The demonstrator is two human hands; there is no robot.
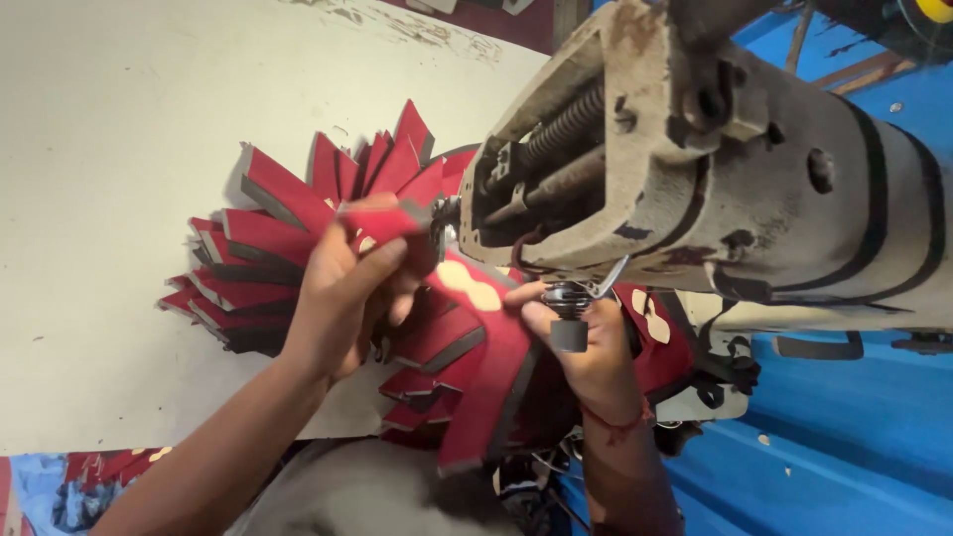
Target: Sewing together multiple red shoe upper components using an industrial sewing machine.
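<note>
My left hand [342, 293] grips the upper end of a red strip-shaped piece with pale oval cut-outs [475, 298], holding it up against the needle area of a worn industrial sewing machine [715, 169]. My right hand [586, 342] holds the lower part of the same red piece under the machine head, thumb near the presser foot [571, 313]. The piece hangs down over my lap. The needle itself is hidden behind the machine head.
A fanned pile of several red pieces with grey edges [298, 238] lies on the cream work table [109, 199] to the left. More red pieces [655, 342] sit behind my right hand. A blue surface [844, 427] fills the lower right.
</note>
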